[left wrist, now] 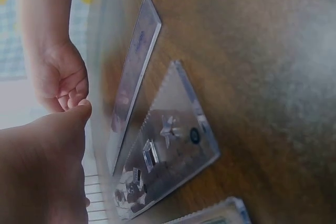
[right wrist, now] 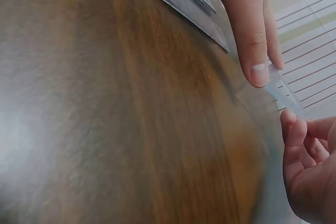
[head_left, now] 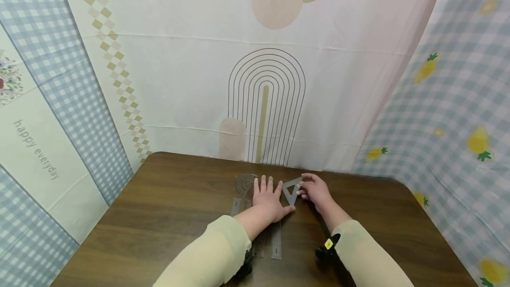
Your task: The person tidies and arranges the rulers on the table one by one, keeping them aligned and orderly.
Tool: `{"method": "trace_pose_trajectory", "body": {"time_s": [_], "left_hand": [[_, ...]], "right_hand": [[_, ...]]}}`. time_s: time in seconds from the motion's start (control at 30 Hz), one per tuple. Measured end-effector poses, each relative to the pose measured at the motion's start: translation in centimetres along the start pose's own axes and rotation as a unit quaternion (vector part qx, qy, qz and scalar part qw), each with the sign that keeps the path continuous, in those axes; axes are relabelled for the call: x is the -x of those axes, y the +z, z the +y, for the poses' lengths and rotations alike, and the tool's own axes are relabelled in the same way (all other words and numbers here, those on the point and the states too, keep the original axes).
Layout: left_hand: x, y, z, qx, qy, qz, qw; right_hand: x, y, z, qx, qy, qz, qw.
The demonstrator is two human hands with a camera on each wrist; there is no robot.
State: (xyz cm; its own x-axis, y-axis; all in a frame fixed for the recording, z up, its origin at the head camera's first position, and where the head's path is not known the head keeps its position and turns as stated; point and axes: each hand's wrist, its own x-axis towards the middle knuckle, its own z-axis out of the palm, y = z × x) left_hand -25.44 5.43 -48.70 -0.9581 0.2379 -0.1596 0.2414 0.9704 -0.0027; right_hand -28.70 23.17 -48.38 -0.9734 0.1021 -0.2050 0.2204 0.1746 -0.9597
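Note:
A clear plastic set square, triangular with a cut-out in its middle, is between my two hands. My right hand pinches its right edge between thumb and fingers; the right wrist view shows this grip with the right hand near the set square. My left hand is spread with straight fingers, its index finger and thumb touching the set square's other corners. Under the left hand and forearm lie clear rulers and, in the left wrist view, a clear stencil with a toothed edge, beside a long ruler.
A clear protractor lies just left of the left hand's fingertips. The brown wooden table reaches back to a patterned cloth wall. Checked cloths hang at both sides.

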Motion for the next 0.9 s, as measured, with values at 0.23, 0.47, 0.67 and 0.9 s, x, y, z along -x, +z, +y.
{"method": "trace_pose_trajectory", "body": {"time_s": [0.23,0.47,0.67,0.9], "left_hand": [[1.5,-0.7,0.3,-0.008,0.019,0.012,0.9997],[2.7,-0.9,0.5,-0.013,0.041,0.021,0.9989],[3.6,-0.8,0.6,-0.012,0.057,0.027,0.9979],[5.3,-1.7,0.7,-0.013,0.071,0.023,0.9972]], "right_hand": [[1.1,-0.7,0.4,-0.028,0.007,0.001,0.9996],[2.8,-1.1,0.7,-0.049,0.021,0.012,0.9985],[4.2,-1.2,1.2,-0.057,0.023,0.021,0.9979],[5.8,-1.5,1.8,-0.066,0.027,0.024,0.9972]]}}
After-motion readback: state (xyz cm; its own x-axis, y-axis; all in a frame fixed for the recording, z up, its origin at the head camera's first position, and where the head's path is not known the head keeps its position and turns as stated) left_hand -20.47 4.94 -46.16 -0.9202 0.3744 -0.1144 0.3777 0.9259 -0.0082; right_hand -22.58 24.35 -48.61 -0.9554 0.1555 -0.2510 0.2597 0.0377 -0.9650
